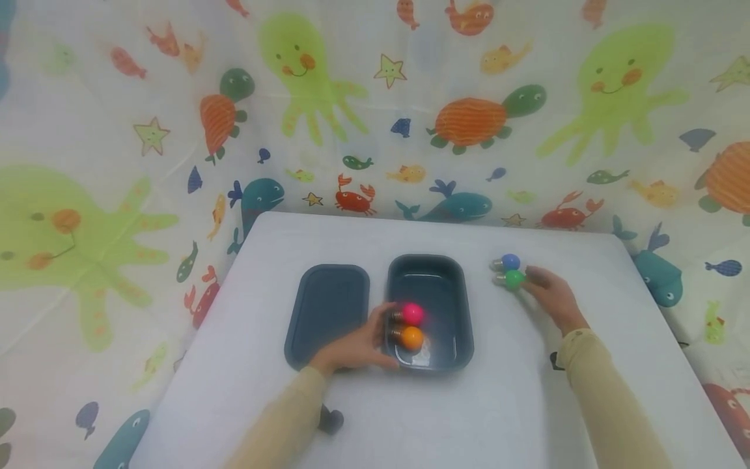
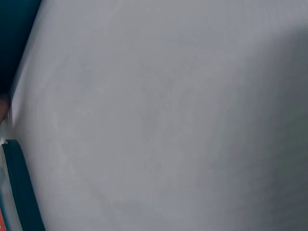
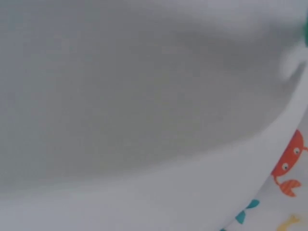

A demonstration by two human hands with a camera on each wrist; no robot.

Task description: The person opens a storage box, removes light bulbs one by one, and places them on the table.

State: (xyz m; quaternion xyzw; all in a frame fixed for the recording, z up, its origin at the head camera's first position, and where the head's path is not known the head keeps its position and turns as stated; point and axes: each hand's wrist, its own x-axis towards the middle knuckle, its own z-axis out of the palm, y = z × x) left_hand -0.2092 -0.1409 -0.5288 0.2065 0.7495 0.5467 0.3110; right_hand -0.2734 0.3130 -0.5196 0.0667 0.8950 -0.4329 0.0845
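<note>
A pink light bulb (image 1: 413, 314) and an orange light bulb (image 1: 411, 338) lie side by side over the left part of a dark blue-grey rectangular container (image 1: 453, 280), metal bases pointing left. My left hand (image 1: 359, 342) is at the container's left rim, thumb and fingers spread on either side of the bulb bases. To the right, my right hand (image 1: 553, 296) pinches the round end of a green light bulb (image 1: 515, 280) with its fingertips. Against the green one lies a blue light bulb (image 1: 511, 262). Only a sliver of a finger (image 2: 4, 107) shows in the left wrist view.
Left of the container lies a flat dark lid (image 1: 328, 306), partly covered by my left hand. Both rest on a white table (image 1: 492, 410). A curtain (image 1: 375, 98) printed with sea animals hangs behind and beside it. Small black pieces (image 1: 331, 421) show by my sleeves.
</note>
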